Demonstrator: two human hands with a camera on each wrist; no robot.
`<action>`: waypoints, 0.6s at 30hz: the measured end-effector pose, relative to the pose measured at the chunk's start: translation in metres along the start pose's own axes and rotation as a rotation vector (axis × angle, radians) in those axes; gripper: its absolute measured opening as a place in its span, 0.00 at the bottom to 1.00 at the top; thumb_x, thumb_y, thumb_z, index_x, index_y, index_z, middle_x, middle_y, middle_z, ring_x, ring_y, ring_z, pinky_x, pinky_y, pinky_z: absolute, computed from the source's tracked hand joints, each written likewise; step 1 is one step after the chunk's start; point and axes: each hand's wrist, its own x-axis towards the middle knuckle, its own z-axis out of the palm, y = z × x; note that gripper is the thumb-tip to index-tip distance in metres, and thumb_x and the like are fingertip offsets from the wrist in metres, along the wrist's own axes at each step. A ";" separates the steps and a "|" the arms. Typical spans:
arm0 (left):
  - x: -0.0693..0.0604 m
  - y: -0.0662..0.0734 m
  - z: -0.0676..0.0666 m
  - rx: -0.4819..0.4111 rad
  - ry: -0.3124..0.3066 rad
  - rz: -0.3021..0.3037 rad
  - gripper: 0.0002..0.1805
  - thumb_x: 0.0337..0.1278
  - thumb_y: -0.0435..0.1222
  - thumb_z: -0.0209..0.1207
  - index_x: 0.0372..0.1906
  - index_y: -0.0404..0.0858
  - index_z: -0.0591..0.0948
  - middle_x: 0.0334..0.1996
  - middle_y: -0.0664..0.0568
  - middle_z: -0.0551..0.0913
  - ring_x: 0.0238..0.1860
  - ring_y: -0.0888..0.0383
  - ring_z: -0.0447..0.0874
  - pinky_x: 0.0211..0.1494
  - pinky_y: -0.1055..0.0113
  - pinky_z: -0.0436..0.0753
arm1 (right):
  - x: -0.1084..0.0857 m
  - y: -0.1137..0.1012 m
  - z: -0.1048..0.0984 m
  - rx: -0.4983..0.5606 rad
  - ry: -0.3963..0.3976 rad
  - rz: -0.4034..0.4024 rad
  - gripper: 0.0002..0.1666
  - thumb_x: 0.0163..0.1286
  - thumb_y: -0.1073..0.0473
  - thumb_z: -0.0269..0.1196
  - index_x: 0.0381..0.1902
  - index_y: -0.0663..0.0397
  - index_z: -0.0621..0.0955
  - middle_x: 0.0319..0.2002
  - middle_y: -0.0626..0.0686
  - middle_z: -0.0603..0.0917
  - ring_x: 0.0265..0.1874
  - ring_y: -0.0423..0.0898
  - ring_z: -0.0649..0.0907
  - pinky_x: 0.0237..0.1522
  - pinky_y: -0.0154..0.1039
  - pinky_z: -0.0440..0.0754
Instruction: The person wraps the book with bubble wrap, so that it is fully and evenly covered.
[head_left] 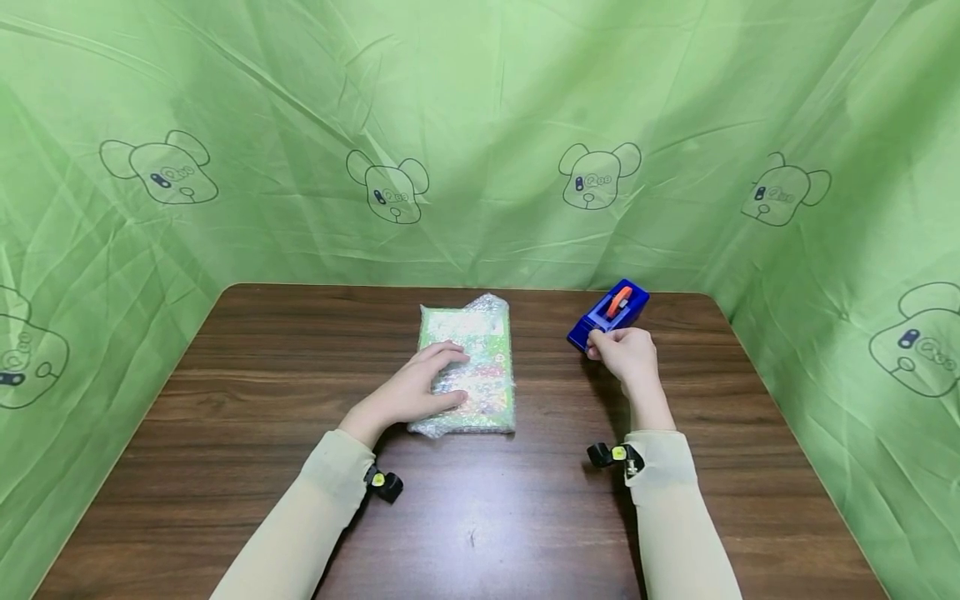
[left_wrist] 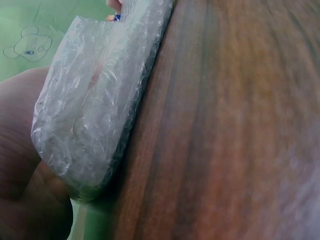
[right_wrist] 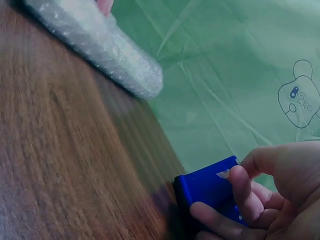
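Observation:
A flat, book-like item in bubble wrap, green with coloured print beneath the plastic, lies in the middle of the table. My left hand rests on its left side, fingers and thumb spread over the wrap. To the right stands a blue tape dispenser with an orange hub. At its near end, my right hand pinches between thumb and index finger. A small clear bit of tape shows at those fingertips in the right wrist view. Other fingers of that hand touch the dispenser's side.
The brown wooden table has its far edge just behind the dispenser and package. Green cloth with bear-head outlines hangs around the back and sides. Each wrist carries a small black camera.

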 end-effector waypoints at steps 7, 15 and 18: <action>-0.001 0.001 0.001 0.000 0.001 0.006 0.35 0.70 0.50 0.70 0.77 0.43 0.77 0.81 0.47 0.69 0.84 0.45 0.60 0.85 0.43 0.62 | 0.004 0.005 0.007 -0.030 0.066 -0.023 0.15 0.67 0.51 0.67 0.31 0.56 0.93 0.24 0.44 0.91 0.30 0.44 0.76 0.28 0.40 0.70; 0.000 -0.001 0.001 -0.005 -0.002 0.011 0.35 0.72 0.50 0.69 0.78 0.43 0.75 0.81 0.47 0.68 0.85 0.45 0.58 0.86 0.42 0.61 | 0.007 0.006 0.010 -0.063 0.094 -0.071 0.18 0.69 0.51 0.66 0.31 0.58 0.94 0.29 0.53 0.93 0.31 0.46 0.80 0.28 0.39 0.72; -0.001 -0.001 0.001 -0.014 -0.017 0.010 0.36 0.72 0.50 0.69 0.78 0.43 0.75 0.82 0.47 0.67 0.85 0.44 0.57 0.86 0.42 0.60 | 0.005 0.008 0.010 -0.080 0.089 -0.081 0.18 0.71 0.51 0.66 0.34 0.60 0.93 0.31 0.55 0.94 0.32 0.48 0.80 0.29 0.40 0.73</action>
